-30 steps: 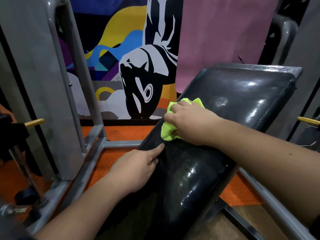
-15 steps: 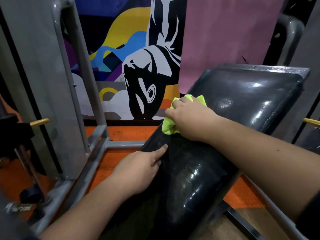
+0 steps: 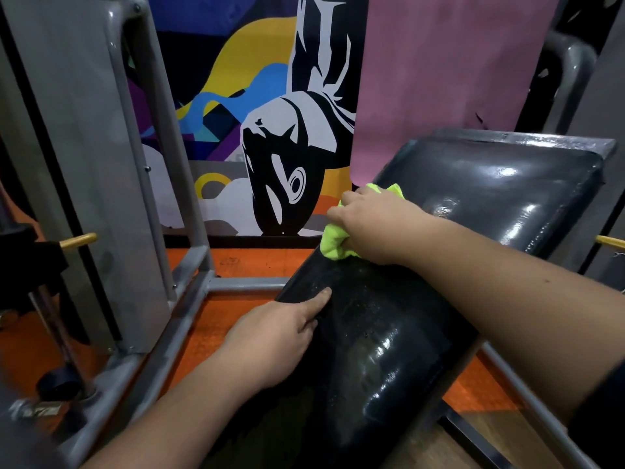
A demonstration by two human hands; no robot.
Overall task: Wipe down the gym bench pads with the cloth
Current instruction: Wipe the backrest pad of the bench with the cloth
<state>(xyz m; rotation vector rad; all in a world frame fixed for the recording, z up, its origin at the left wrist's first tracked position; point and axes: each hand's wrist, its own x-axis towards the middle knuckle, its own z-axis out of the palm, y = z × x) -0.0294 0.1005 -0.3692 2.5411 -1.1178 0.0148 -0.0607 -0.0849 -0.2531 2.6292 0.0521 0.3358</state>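
Observation:
A glossy black bench pad (image 3: 378, 350) slopes up from the lower middle toward a second, raised black pad (image 3: 500, 184) at the right. My right hand (image 3: 368, 225) grips a bunched neon-yellow cloth (image 3: 333, 243) and presses it onto the pad's left edge where the two pads meet. My left hand (image 3: 280, 333) rests on the lower pad's left edge, its fingers wrapped over the side and the thumb lying straight on top. Much of the cloth is hidden under my right hand.
A grey metal frame (image 3: 189, 299) and upright post (image 3: 152, 130) stand left of the bench over orange flooring (image 3: 257, 262). A yellow-tipped pin (image 3: 79, 240) sticks out at the left. A painted wall mural (image 3: 270, 130) and a pink mat (image 3: 449, 62) stand behind.
My right hand has slid the cloth slightly up along the pad's left edge. My left hand stays in place on the pad's side.

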